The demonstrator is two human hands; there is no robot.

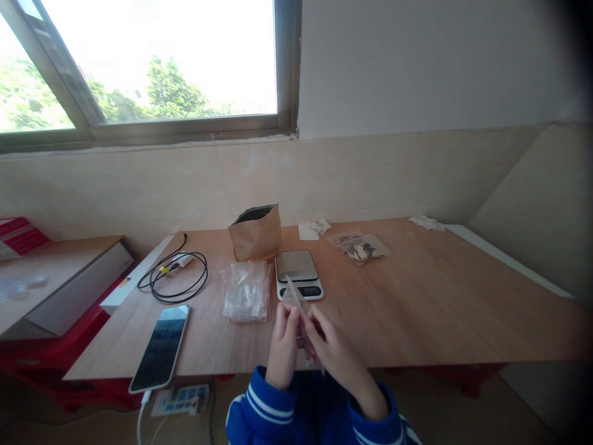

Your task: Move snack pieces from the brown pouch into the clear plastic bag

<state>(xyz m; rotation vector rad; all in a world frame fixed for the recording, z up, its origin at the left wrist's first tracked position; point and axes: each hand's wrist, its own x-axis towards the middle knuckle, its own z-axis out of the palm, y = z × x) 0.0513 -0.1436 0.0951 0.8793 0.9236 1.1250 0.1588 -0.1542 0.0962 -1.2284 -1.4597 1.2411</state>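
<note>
A black-screened smartphone [160, 347] lies at the wooden table's [417, 309] near left edge, with a coiled black cable [178, 276] behind it. A stack of clear plastic bags [246, 290] is seen beside a small silver-topped digital scale [299, 274]. A thin clear plastic pouch [299, 303] is pinched between the left hand [283, 346] and right hand [331, 349], fingers closed on it, just in front of the scale.

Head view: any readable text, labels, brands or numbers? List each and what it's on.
None can be read.
Scale: display and button marks too small.
Red-and-white box: print blurred.
Power strip: markings blurred.
Phone: screen dark.
Clear bag in both hands: no print visible.
</note>
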